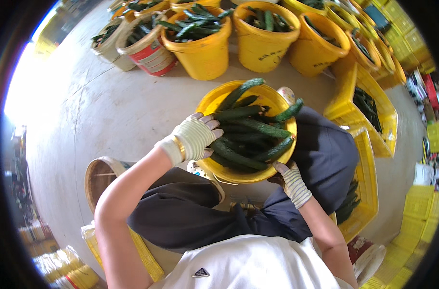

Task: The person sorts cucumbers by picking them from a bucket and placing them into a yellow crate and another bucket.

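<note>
A yellow plastic bucket [241,176] of dark green cucumbers [252,126] is tilted towards me between my knees. Several cucumbers stick up past its rim. My left hand [194,135], in a striped knit glove, lies at the bucket's left side with spread fingers touching the cucumber ends. No cucumber is seen enclosed by those fingers. At the lower right rim, my right hand [290,178] grips the bucket, thumb on the edge and the other fingers mostly hidden below. It wears a similar glove.
Yellow buckets [205,54] of cucumbers line the floor ahead, beside a red-and-white bucket [151,59]. Yellow crates [389,139] with cucumbers stand to my right. A bucket lying on its side [96,173] is by my left knee. Stacked yellow crates [418,206] are farther right.
</note>
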Available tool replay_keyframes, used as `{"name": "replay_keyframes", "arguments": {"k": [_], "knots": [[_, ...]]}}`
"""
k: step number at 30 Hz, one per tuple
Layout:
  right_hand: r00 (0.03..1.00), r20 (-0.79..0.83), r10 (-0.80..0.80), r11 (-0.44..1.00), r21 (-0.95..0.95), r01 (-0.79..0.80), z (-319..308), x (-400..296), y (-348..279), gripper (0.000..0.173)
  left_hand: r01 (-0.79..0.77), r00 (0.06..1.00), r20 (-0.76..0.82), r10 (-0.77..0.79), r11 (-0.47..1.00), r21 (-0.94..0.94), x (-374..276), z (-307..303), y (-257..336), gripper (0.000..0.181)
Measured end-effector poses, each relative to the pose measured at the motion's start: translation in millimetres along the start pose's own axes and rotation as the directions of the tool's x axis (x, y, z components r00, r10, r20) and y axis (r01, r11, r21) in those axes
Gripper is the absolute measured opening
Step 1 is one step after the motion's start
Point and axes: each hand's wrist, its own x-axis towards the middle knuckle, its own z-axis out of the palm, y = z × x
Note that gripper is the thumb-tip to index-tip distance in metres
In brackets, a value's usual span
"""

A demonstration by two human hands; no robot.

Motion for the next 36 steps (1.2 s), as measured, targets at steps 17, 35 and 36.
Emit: {"name": "replay_keyframes", "arguments": {"k": [17, 35, 36], "knots": [[0.523, 0.711, -0.47, -0.08, -0.625, 0.776, 56, -54, -73, 0.043, -0.043, 0.957, 0.288, 0.037, 0.999, 0.013, 44, -115, 29, 0.023], [0.366, -0.918, -0.152, 0.969, -0.066, 0.237, -373, -174, 85, 0.042, 0.367, 0.93, 0.229, -0.286, 0.746, -0.556, 51, 57, -15, 0.041], [0.355, -0.933, -0.056, 0.997, -0.036, 0.062, -404, -180, 116, 0.039, 0.402, 0.914, 0.292, -0.281, 0.72, -0.566, 55, 69, -17, 0.042]]}}
